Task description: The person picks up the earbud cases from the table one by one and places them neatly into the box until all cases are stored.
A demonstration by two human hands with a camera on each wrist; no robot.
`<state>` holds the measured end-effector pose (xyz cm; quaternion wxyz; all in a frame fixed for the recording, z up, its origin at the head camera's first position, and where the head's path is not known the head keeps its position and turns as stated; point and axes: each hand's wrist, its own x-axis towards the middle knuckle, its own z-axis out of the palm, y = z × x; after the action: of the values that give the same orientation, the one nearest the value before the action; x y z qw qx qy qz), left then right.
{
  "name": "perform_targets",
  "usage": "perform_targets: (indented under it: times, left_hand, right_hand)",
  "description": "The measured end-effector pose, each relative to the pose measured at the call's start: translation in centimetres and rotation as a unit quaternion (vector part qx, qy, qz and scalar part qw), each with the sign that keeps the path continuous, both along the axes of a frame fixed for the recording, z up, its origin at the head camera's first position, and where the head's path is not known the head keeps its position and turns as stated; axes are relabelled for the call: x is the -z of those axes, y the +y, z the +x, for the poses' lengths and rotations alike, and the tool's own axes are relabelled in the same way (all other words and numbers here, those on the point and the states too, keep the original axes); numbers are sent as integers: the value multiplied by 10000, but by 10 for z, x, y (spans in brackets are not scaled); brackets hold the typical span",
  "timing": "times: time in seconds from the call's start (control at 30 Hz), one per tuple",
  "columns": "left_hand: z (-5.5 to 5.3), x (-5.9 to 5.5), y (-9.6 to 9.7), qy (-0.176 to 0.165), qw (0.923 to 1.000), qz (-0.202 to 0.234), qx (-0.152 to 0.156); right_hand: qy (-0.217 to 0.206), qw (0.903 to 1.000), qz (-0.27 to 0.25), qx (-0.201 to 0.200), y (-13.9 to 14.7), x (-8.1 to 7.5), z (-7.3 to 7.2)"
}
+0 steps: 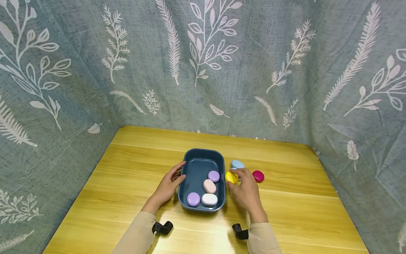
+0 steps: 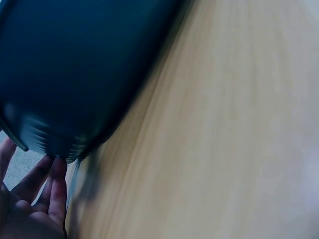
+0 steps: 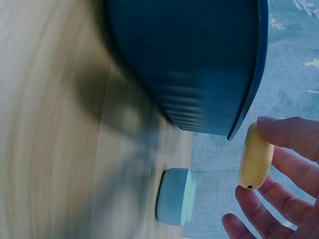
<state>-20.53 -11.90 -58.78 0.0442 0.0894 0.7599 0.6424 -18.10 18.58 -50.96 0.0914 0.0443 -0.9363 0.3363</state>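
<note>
A dark blue rectangular bin point(image 1: 193, 176) lies in the middle of the table, with two lilac rounded pieces point(image 1: 214, 176), a pale pink one point(image 1: 209, 186) and a white one point(image 1: 209, 200) inside. My left hand point(image 1: 168, 185) touches the bin's left side; in the left wrist view its fingertips meet the outer wall. Just off the bin's right rim, my right hand point(image 1: 245, 192) pinches a yellow rounded piece point(image 3: 256, 159) between thumb and fingers. The right wrist view shows that piece raised above the table, with a small dark spot at one end.
Behind my right hand lies a light blue rounded piece point(image 1: 237, 164), with another blue one partly hidden by the fingers. Farther right sits a magenta piece point(image 1: 258, 176). Patterned grey-blue cloth point(image 1: 196, 106) hangs behind and beside the wooden table point(image 1: 127, 197).
</note>
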Motion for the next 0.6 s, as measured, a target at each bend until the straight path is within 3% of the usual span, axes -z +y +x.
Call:
perform_targets:
  times: [0.6]
  left_hand:
    - [0, 1, 1, -6, 10000, -29, -28]
  right_hand:
    - [188, 9988, -318, -308, -15, 0, 5]
